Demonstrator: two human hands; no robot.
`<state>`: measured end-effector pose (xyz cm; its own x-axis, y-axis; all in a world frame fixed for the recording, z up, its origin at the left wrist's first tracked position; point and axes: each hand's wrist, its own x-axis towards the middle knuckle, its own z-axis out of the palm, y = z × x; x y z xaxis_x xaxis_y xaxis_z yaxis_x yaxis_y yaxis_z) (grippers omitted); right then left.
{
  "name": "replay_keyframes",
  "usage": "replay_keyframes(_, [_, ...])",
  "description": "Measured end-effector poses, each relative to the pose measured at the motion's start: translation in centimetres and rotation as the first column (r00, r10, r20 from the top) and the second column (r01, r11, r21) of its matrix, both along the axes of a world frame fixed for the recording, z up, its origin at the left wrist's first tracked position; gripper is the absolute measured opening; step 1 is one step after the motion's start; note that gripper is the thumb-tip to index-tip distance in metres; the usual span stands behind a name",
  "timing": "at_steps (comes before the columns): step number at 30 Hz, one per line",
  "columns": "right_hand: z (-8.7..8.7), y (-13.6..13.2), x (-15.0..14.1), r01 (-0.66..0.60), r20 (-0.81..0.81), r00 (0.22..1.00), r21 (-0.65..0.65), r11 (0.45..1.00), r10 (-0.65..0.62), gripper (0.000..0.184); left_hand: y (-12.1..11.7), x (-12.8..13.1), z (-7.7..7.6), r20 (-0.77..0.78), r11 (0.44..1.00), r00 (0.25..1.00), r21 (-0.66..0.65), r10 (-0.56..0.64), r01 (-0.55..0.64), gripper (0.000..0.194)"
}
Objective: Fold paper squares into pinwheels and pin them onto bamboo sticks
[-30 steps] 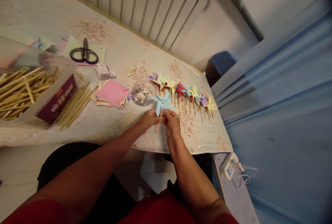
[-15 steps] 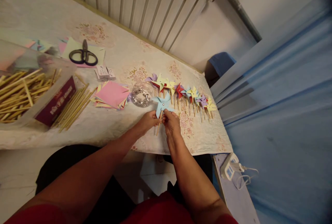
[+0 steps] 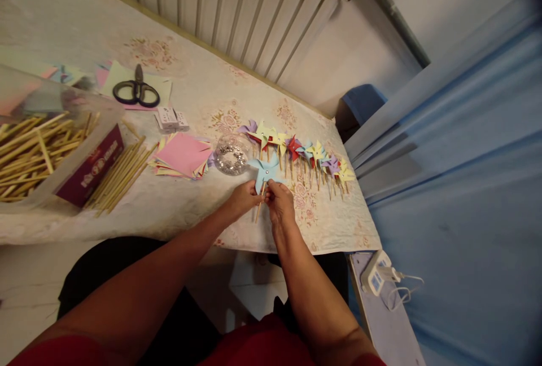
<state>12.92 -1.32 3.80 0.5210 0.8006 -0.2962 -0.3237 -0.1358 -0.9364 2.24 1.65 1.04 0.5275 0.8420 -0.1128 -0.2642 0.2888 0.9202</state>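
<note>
A light blue paper pinwheel [image 3: 266, 171] on a thin wooden stick is held between my two hands, over the near side of the table. My left hand [image 3: 244, 196] is closed on it from the left, at the lower blade and stick. From the right, my right hand [image 3: 280, 199] pinches it just under the centre, where a small shiny pin shows. The stick's lower end pokes out below my fingers. Right behind the pinwheel stands a round clear dish [image 3: 232, 155] of small shiny metal pieces. A row of finished-looking coloured pinwheels [image 3: 315, 152] lies to the right.
Left of the dish lie a stack of coloured paper squares [image 3: 183, 154], small white boxes [image 3: 171, 120] and black-handled scissors [image 3: 136, 90] on paper. Farther left, a clear bin [image 3: 70, 100] holds wooden sticks, with loose sticks [image 3: 125, 177] beside it. A power strip [image 3: 376, 275] sits low right.
Both hands stay in nearly the same place with the blue pinwheel between them. The view has shifted very slightly.
</note>
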Motion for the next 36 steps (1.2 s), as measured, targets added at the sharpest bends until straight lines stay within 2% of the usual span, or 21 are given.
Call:
replay_keyframes(11, [-0.2, 0.0, 0.2, -0.018, 0.030, 0.999, -0.011, 1.000, 0.019, 0.027, 0.1, 0.1, -0.3, 0.028, 1.000, 1.000, -0.010, -0.005, 0.005, 0.035])
replay_keyframes(19, [-0.6, 0.0, 0.3, 0.024, 0.020, 1.000, -0.005, 1.000, -0.024, 0.027, 0.2, 0.2, -0.9, -0.028, 0.999, 1.000, 0.036, 0.013, -0.012, 0.036])
replay_keyframes(26, [-0.6, -0.2, 0.1, -0.012, 0.031, 0.999, -0.001, 1.000, 0.012, 0.026, 0.1, 0.1, -0.7, -0.050, 0.998, 0.998, 0.054, 0.029, -0.026, 0.032])
replay_keyframes(31, [-0.7, -1.7, -0.3, -0.038, 0.136, 0.990, -0.013, 0.999, 0.039, 0.021, 0.7, -0.2, -1.0, -0.097, 0.994, 0.992, 0.076, 0.086, -0.079, 0.026])
replay_keyframes(36, [-1.4, -4.2, -0.5, -0.182, 0.252, 0.949, -0.049, 0.982, 0.188, 0.021, 1.2, -0.6, -0.9, -0.098, 0.987, 0.984, 0.080, 0.149, -0.142, 0.026])
